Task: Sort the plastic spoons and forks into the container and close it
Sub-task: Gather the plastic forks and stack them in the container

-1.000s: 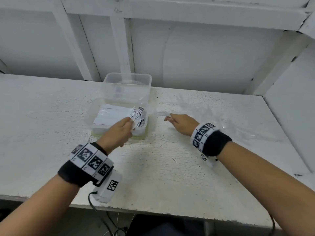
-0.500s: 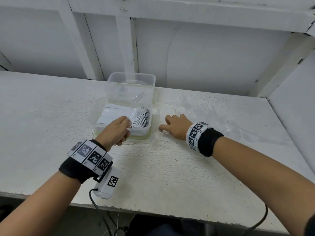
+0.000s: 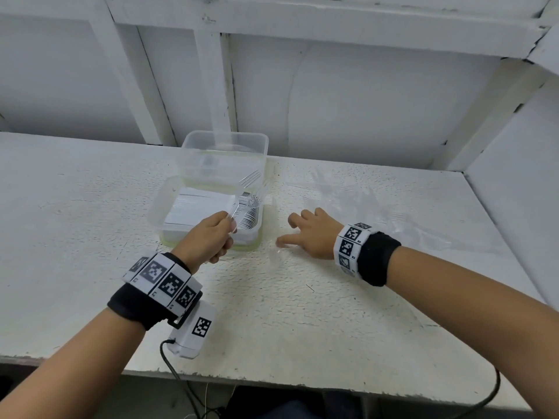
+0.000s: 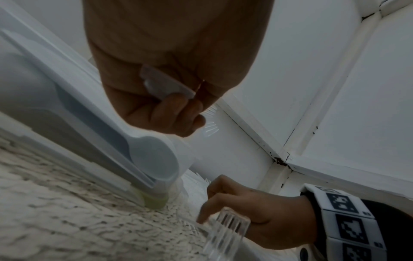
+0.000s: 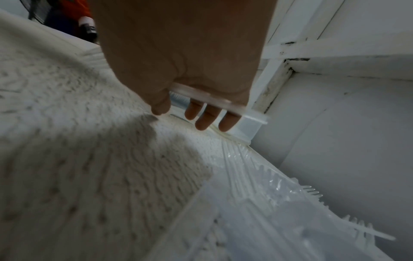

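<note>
A clear container lies on the white table with white spoons on its left side and forks on its right. One white spoon shows through its wall. My left hand is at its near edge and grips the handles of clear forks. Their tines point up and away over the container. The handle ends stick out of the fist. My right hand rests on the table right of the container, fingers spread. A clear fork lies under its thumb side.
A second clear tub stands right behind the container, against the wall. Several clear forks in a clear plastic bag lie on the table beyond and right of my right hand. White walls close in the back and the right side.
My left hand has raised the forks so that their tines stand above the container. My right hand has slid left and nearer across the table, away from the bag, and spread its fingers.
</note>
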Action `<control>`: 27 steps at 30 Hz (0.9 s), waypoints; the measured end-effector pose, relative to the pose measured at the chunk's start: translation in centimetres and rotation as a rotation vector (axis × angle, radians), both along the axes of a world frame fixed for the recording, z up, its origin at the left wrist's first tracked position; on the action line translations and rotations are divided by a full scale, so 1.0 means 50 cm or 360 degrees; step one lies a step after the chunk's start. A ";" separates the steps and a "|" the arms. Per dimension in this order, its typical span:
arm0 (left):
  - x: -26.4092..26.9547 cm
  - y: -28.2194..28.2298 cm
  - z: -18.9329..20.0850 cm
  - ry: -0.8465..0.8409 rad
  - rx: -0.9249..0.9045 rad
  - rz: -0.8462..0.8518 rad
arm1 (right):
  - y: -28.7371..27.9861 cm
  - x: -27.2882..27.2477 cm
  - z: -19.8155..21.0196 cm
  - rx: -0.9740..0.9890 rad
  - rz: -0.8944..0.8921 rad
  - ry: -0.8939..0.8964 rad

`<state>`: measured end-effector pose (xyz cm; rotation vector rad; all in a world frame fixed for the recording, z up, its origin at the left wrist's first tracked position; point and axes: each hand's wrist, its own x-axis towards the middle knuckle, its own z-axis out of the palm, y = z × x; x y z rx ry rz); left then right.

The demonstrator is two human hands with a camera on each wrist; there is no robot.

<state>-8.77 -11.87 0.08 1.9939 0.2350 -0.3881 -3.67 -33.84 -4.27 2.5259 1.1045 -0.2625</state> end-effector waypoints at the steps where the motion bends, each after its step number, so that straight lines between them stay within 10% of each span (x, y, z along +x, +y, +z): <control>1: 0.000 0.000 0.000 0.0003 0.0002 -0.0001 | 0.000 -0.003 -0.001 0.0020 0.0000 0.0019; 10: 0.002 -0.009 -0.001 0.0007 0.0015 0.0005 | 0.021 0.032 0.001 0.0246 -0.0228 0.0266; 27: -0.011 -0.016 -0.007 -0.0008 -0.0002 0.0042 | -0.008 -0.013 -0.051 0.0204 0.0400 0.0201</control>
